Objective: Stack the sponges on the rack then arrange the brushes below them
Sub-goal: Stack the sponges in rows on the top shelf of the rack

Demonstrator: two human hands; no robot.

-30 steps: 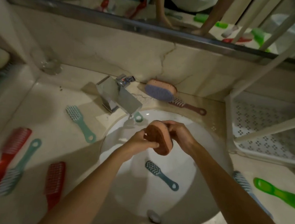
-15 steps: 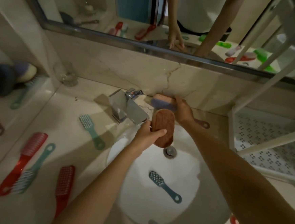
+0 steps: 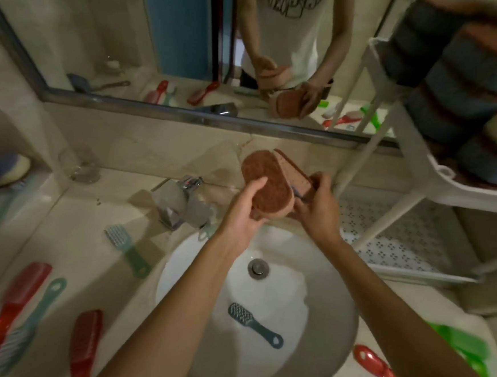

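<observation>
My left hand [image 3: 247,207] grips an orange sponge with a brown scrub face [image 3: 267,181], held above the back of the sink. My right hand [image 3: 318,205] holds a second, pink sponge [image 3: 292,169] upright just behind the first, the two touching. The white rack [image 3: 430,170] stands at the right; its upper shelf carries several stacked sponges [image 3: 463,86]. Its lower perforated shelf [image 3: 401,239] shows no brushes. Brushes lie around: a blue one [image 3: 253,322] in the basin, a teal one [image 3: 126,245] left of the tap, red ones [image 3: 84,345] on the counter.
A chrome tap [image 3: 180,203] stands just left of my hands. The white sink basin [image 3: 336,299] with its drain [image 3: 258,268] lies below. A glass [image 3: 78,163] sits at the back left. Green [image 3: 461,345] and red [image 3: 376,366] brushes lie at the right. The mirror [image 3: 192,50] spans the wall.
My right hand picked the pink sponge up from the counter behind the tap. Both hands rose with their sponges, and my view tilted up, bringing the rack's filled upper shelf into sight.
</observation>
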